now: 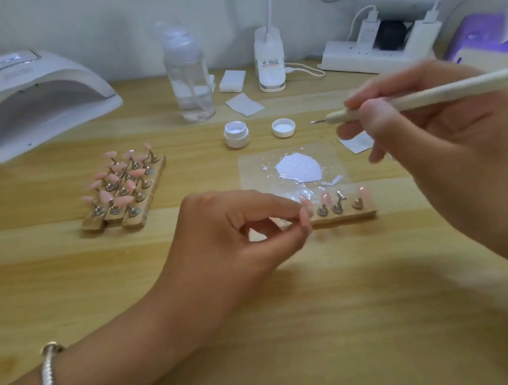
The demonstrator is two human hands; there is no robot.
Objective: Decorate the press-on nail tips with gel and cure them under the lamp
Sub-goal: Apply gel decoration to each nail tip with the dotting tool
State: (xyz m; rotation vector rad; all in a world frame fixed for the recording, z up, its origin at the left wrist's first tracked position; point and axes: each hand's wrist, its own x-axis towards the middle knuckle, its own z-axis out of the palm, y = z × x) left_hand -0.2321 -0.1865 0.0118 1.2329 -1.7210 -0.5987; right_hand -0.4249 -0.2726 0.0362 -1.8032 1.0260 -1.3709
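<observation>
A short wooden holder strip (346, 214) lies mid-table with pink nail tips (363, 193) on metal stands. My left hand (234, 225) pinches the strip's left end between thumb and fingers. My right hand (420, 132) grips a white gel pen (423, 98), its fine tip pointing left above the table near the open gel jar (236, 134). White gel (299, 167) is spread on a clear sheet (252, 174) just behind the strip. The white curing lamp (32, 98) stands at the far left, its opening facing me.
Wooden holders (122, 189) with several pink tips sit left of centre. The jar lid (283, 127), a clear pump bottle (188, 74), a white bottle (269, 57), paper wipes (244, 104), a power strip (369, 54) with chargers and a purple box (479, 37) line the back.
</observation>
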